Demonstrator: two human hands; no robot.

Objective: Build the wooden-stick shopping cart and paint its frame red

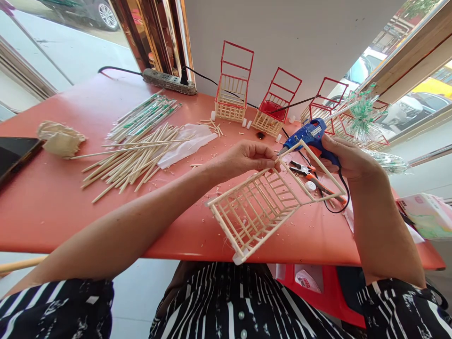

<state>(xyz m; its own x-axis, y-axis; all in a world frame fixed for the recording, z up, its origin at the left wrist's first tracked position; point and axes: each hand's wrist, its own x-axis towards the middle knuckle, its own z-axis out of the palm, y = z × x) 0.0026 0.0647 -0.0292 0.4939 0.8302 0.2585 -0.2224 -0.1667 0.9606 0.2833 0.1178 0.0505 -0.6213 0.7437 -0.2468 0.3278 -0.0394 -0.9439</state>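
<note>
Your left hand (247, 157) pinches the light, brittle stick frame (268, 200) above the table (52, 207) edge, right hand (348, 157) gripping the glue gun (310, 136); hold corner joints, don't squeeze.

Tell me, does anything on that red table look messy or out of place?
Small wood shavings lie scattered over the red table, and the loose sticks sprawl unevenly. The unpainted stick frame in the left hand is tilted, while the right hand holds a blue glue gun.
</note>
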